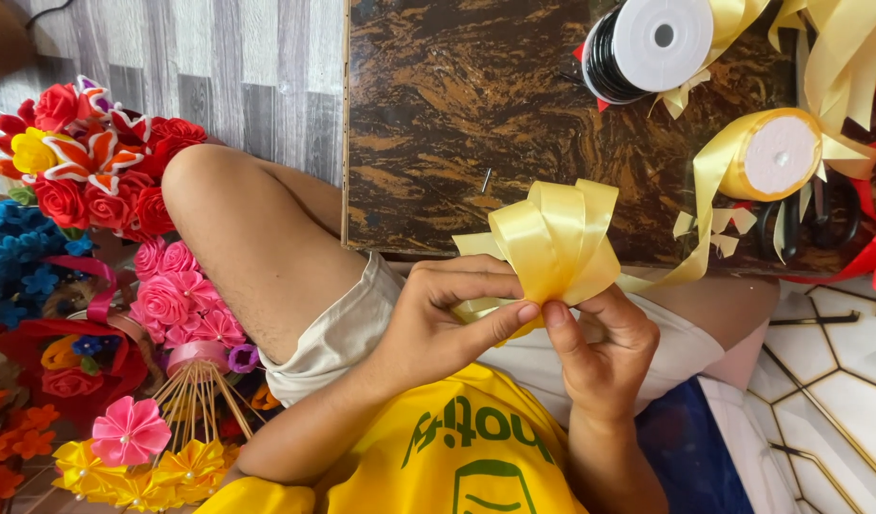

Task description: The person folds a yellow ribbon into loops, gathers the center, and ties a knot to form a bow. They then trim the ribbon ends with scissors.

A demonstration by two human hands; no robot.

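Note:
Both hands pinch a folded stack of pale yellow ribbon loops [553, 238] just below the edge of a low brown marbled table [438, 114]. My left hand [447, 319] grips the loops' base from the left with thumb and fingers. From below, my right hand [600, 343] holds the same base. The ribbon trails right and up to a yellow ribbon spool [771, 152] lying on the table.
A black ribbon spool with a white face [647, 43] and loose yellow ribbon strands [838, 57] sit at the table's far right. Black scissors [819, 219] lie beside the yellow spool. Handmade ribbon flowers in red [86, 190], pink [176, 300] and blue [19, 257] crowd the floor at left.

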